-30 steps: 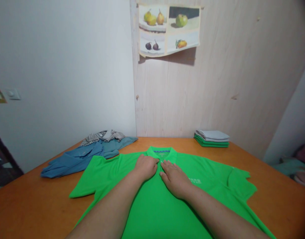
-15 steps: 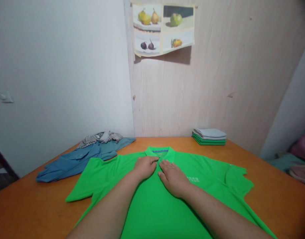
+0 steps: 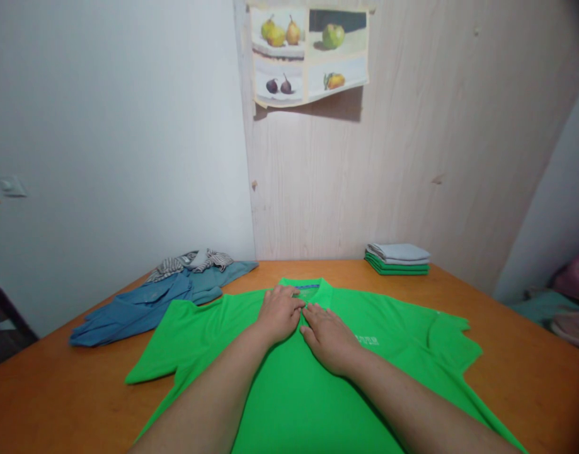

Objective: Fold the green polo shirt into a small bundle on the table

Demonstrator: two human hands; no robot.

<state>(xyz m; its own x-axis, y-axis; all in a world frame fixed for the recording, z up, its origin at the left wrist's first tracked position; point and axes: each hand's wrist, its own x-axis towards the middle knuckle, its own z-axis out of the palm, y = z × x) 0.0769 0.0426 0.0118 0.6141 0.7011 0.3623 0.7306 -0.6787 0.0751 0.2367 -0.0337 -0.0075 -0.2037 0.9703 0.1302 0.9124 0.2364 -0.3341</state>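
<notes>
A bright green polo shirt [image 3: 312, 403] lies spread front side up, its collar [image 3: 324, 291] at the far end and its short sleeves out to both sides. White lettering shows on the right of its chest. My left hand [image 3: 280, 314] rests on the placket and the left side of the collar, fingers stretched forward and slightly bent. Beside it, my right hand [image 3: 331, 339] lies flat on the shirt just right of the placket, below the collar. The fingertips of the two hands nearly meet. Neither hand grips the cloth visibly.
Loose blue clothing [image 3: 142, 306] and a crumpled striped garment [image 3: 189, 261] lie at the back left of the orange table [image 3: 72, 384]. A neat stack of folded grey and green clothes [image 3: 397, 258] stands at the back right. A fruit picture sheet [image 3: 312, 57] hangs on the wall behind.
My left hand has shifted a little forward and right, its fingers now reaching over the collar's left side. My right hand and the polo shirt stay in place.
</notes>
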